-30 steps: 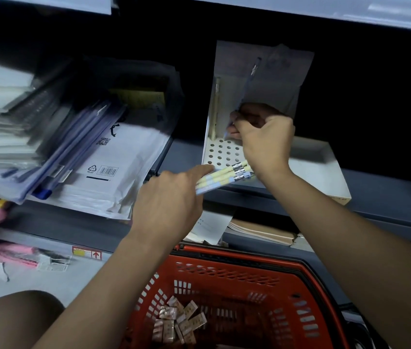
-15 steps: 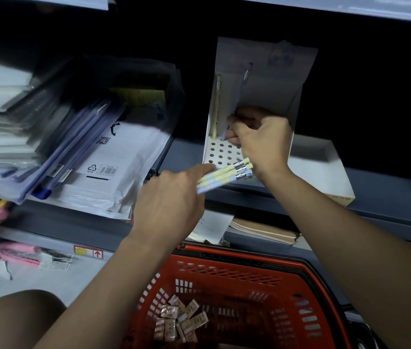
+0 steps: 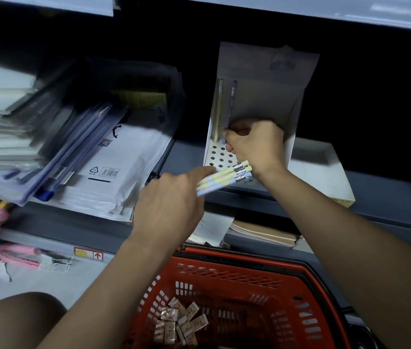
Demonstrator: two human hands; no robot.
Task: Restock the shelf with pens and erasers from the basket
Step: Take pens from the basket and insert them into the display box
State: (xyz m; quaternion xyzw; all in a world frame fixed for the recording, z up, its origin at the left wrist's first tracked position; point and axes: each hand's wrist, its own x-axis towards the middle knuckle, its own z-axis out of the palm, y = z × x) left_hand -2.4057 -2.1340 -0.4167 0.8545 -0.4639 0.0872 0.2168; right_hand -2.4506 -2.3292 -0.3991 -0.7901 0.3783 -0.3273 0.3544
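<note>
**Pens going into the holder**

Right hand (image 3: 255, 144) pinches a blue pen (image 3: 230, 109), seating its tip in the perforated holder (image 3: 215, 157) on the shelf (image 3: 388, 197), beside a pale pen (image 3: 217, 112) already standing. Left hand (image 3: 171, 202) grips a spare bundle (image 3: 224, 177) just below. Erasers (image 3: 179, 321) lie in the red basket (image 3: 262, 268). Next, by judgement: release, take another pen from the bundle, find a free hole.

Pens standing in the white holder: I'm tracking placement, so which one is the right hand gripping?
The blue pen, pinched at its base by the right hand. The pale yellow pen left of it stands untouched.
</note>
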